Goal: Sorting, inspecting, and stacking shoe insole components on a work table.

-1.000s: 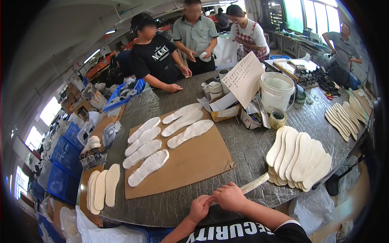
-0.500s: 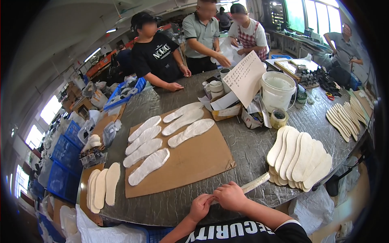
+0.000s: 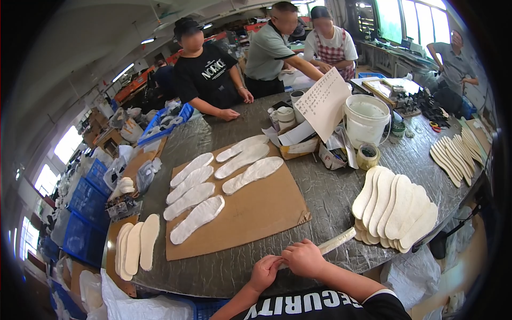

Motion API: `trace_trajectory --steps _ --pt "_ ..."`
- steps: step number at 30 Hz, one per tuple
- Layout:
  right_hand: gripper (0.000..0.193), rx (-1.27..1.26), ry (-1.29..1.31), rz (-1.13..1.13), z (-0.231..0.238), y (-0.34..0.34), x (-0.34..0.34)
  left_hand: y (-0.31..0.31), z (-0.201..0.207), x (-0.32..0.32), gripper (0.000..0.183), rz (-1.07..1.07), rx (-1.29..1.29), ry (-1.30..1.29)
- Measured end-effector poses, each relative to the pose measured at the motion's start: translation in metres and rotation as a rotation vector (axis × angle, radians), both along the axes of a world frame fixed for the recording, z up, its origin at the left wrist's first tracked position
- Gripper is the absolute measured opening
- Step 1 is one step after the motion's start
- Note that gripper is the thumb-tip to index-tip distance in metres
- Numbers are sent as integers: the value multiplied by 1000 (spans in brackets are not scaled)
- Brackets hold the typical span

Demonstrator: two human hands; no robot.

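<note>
At the table's near edge, both my hands are closed on one cream insole (image 3: 337, 242), which is turned on its edge. My left hand (image 3: 264, 273) pinches its near end. My right hand (image 3: 304, 258) wraps round it just beside, covering part of it. The insole's far end reaches a fanned pile of cream insoles (image 3: 396, 205) on the right. Ahead of my hands, several white-covered insoles (image 3: 198, 218) lie in two columns on a brown cardboard sheet (image 3: 256, 221). A few plain cream insoles (image 3: 149, 242) rest at the left edge.
Behind the board stand a white bucket (image 3: 367, 120), a tape roll (image 3: 368, 156), a box of papers (image 3: 336, 149) and a handwritten card (image 3: 323, 104). More insoles (image 3: 453, 157) and scissors (image 3: 435, 127) are far right. Several people stand across the table. Blue crates (image 3: 85, 229) line the left.
My hands and the insole keep almost the same place. Across the table, the person in the grey shirt has leaned and reached further right, behind the card.
</note>
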State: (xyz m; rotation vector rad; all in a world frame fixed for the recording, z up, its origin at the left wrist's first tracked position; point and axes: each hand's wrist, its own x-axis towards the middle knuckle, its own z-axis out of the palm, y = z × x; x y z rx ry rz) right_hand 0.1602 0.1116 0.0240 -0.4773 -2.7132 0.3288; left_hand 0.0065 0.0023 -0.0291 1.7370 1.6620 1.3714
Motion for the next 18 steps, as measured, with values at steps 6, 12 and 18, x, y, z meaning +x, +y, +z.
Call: trace_trajectory --steps 6,12,18 --pt "14 -5 3 -2 -3 2 0 2 3 2 14 8 -5 -7" --pt "13 5 20 0 0 2 1 2 3 3 14 1 19 -12" --pt "10 22 47 10 1 2 -1 1 -2 1 14 3 25 -10"
